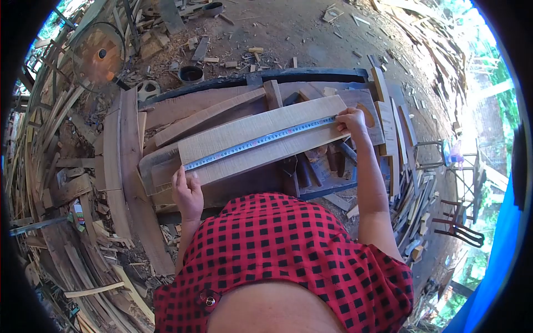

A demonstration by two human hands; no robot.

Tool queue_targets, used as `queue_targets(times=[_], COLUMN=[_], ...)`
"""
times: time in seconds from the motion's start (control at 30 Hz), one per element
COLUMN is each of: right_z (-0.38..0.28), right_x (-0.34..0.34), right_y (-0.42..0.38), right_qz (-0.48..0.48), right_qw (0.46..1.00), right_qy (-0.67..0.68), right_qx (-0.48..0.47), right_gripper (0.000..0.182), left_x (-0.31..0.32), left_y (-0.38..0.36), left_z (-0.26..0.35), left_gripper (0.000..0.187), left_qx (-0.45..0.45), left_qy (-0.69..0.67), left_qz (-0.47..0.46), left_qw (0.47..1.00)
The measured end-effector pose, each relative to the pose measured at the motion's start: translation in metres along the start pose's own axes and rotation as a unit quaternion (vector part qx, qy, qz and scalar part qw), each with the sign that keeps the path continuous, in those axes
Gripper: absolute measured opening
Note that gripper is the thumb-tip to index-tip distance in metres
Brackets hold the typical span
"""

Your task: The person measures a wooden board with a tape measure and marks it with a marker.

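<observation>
A pale wooden board (244, 129) lies at a slant across the workbench. Stretched lengthwise along its top face is a blue measuring tape (261, 140) with printed numbers. At the board's left end, my left hand (187, 191) pinches the tape's end near the lower corner. Near the right end, my right hand (352, 120) grips the other end of the tape with bent fingers. Beneath and beside the board are darker planks, and below its right part lie several tools (319, 166), partly hidden by the board.
Long planks (114, 166) lie left of the bench. Scrap wood and shavings litter the ground. A round-framed fan (100, 55) stands at the upper left, a black bowl (191, 74) beyond the bench. Stacked strips (393, 144) lie right, with a wooden chair (458, 226) farther right.
</observation>
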State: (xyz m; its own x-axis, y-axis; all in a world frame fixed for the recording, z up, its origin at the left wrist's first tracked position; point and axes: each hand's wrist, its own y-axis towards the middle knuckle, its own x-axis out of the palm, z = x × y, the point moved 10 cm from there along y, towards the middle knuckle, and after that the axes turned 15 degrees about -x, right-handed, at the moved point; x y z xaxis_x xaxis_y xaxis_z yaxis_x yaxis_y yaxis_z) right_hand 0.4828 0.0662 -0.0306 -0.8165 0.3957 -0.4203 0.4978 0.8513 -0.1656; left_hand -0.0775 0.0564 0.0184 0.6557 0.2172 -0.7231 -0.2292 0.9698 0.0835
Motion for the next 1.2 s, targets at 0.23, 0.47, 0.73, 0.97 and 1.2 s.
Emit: queue_targets(times=[0.23,0.47,0.73,0.97,1.2], right_z=[-0.004,-0.001,-0.008,-0.013,-0.010], right_x=[0.001,0.005,0.007,0.008,0.003], right_y=[-0.001,-0.001,-0.002,-0.008,-0.012], right_qz=[0.023,0.012,0.015,0.007,-0.022], right_qw=[0.998,0.997,0.994,0.995,0.993], right_qy=[-0.049,-0.052,-0.064,-0.029,0.012], right_qx=[-0.028,-0.057,-0.093,-0.100,-0.115], right_gripper=[0.016,0.012,0.013,0.013,0.015], left_x=[0.000,0.002,0.003,-0.005,-0.006], left_y=[0.000,-0.001,-0.002,-0.002,-0.001], left_z=[0.001,0.005,0.003,0.002,-0.026], left_gripper=[0.040,0.046,0.048,0.039,0.041], left_qx=[-0.002,-0.007,-0.015,-0.005,-0.062], left_qy=[0.032,0.061,0.069,0.013,-0.131], left_qz=[0.001,-0.009,-0.008,0.003,-0.058], left_qw=[0.999,0.998,0.997,1.000,0.988])
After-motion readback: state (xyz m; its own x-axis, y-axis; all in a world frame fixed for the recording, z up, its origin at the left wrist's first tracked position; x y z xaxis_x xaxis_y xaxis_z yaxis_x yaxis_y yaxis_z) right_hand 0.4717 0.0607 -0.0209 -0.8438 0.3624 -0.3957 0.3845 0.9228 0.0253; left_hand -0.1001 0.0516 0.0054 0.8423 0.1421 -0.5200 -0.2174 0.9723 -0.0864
